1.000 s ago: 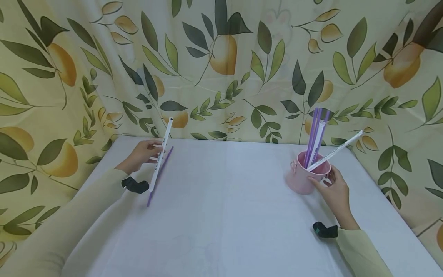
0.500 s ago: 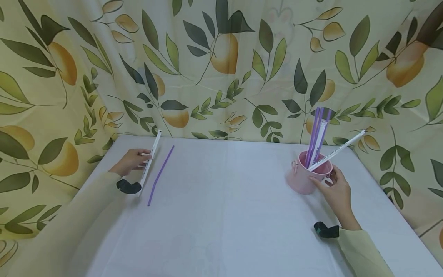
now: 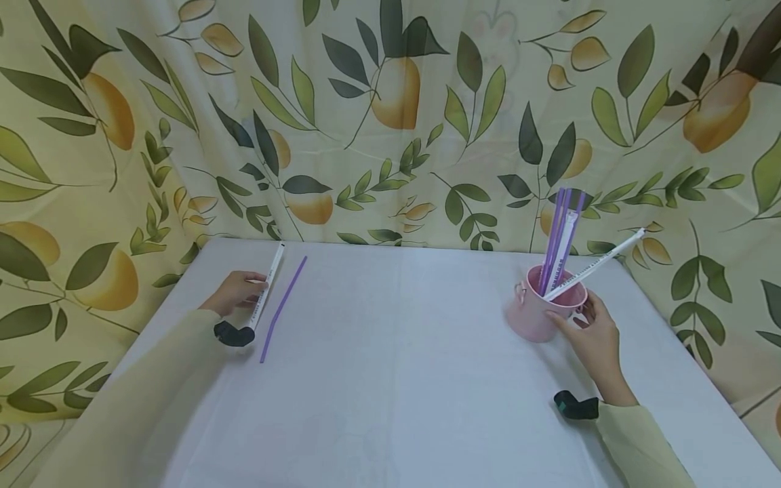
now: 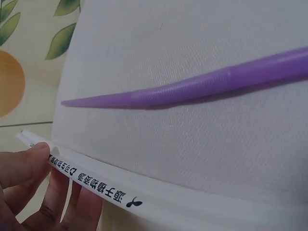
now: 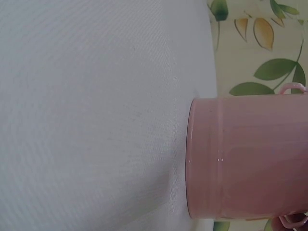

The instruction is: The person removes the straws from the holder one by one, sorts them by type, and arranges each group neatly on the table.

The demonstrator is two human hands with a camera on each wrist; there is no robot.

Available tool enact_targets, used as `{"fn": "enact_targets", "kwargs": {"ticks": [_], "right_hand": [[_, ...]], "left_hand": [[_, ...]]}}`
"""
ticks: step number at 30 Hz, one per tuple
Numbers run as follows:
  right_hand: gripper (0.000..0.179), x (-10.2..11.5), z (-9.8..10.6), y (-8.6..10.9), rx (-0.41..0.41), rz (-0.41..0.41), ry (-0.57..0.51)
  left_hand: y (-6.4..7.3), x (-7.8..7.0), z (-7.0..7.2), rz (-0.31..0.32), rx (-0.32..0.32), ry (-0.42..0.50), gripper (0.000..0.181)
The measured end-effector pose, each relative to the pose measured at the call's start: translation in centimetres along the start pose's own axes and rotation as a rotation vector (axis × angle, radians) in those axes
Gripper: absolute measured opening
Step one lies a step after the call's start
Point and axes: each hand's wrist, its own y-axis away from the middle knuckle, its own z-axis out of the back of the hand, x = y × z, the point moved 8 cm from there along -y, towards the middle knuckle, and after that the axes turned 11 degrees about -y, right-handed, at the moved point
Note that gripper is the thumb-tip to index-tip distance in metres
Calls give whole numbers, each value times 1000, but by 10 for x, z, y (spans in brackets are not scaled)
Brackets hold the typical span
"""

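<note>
At the table's left side my left hand (image 3: pixel 238 291) pinches a white paper-wrapped straw (image 3: pixel 266 285) between thumb and fingers. Dark printed characters run along its wrapper (image 4: pixel 91 179) in the left wrist view. Just right of it, a bare purple bendy straw (image 3: pixel 283 312) lies on the table, its ribbed section (image 4: pixel 187 90) showing up close. My right hand (image 3: pixel 594 346) grips a small pink bucket (image 3: pixel 531 322) by its right side, around the handle there. Several purple straws (image 3: pixel 553 237) and wrapped white ones stand in the bucket, one white straw (image 3: pixel 601 263) leaning out to the right.
A white cloth covers the table (image 3: pixel 378 379), which ends at the back against a curtain (image 3: pixel 390 163) printed with leaves and fruit. Dark wrist cameras sit by both sleeves. The bucket stands upright near the table's right edge.
My left hand has moved left and down with the wrapped straw, from over the purple straw to beside it. The right hand stays on the bucket.
</note>
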Motion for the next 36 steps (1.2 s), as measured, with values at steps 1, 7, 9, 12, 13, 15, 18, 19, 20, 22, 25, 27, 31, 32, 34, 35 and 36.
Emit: {"fn": "enact_targets", "kwargs": {"ticks": [1,7,9,12,13,15,18,19,20,22,25,27,31,32,34,35,36], "right_hand": [[91,0,0,0,0,1,1],[92,1,0,-1,-2,6,-3],[92,1,-1,-1,-1,7,0],[91,0,-1,-3,-2,9,2],[91,0,-1,-3,-2,10,1],[91,0,-1,-4,-4,10,1],[91,-1,-1,-5,-5,5,2],[92,-1,-1,-5,-5,4,0],[92,-1,-1,-5,-5,2,0],[92,-1,-1,-5,-3,-1,-2],[92,-1,-1,-5,-2,-2,-3],[92,0,-1,-5,-3,0,-2],[92,2,0,-4,-7,5,1],[92,2,0,-4,-7,4,0],[92,2,-1,-4,-3,3,-1],[92,2,-1,-4,-2,2,-2],[92,2,-1,-4,-1,1,-3]], "left_hand": [[0,1,0,3,-3,-4,45],[-3,13,5,31,-33,-48,43],[-4,17,7,41,-36,-55,42],[-4,21,8,65,-36,-54,42],[-4,23,9,76,-37,-52,42],[-5,25,11,91,-51,-53,42],[-5,26,15,87,-77,-66,41],[-5,27,17,90,-87,-74,40],[-6,28,18,92,-97,-82,40],[-6,30,19,101,-107,-90,39],[-7,35,20,127,-116,-88,39],[-8,36,20,138,-117,-76,40],[-7,36,20,142,-124,-66,40],[-6,35,20,136,-128,-67,40],[-5,35,21,133,-138,-73,40],[-5,35,22,133,-143,-74,39],[-4,35,22,133,-148,-74,39]]}}
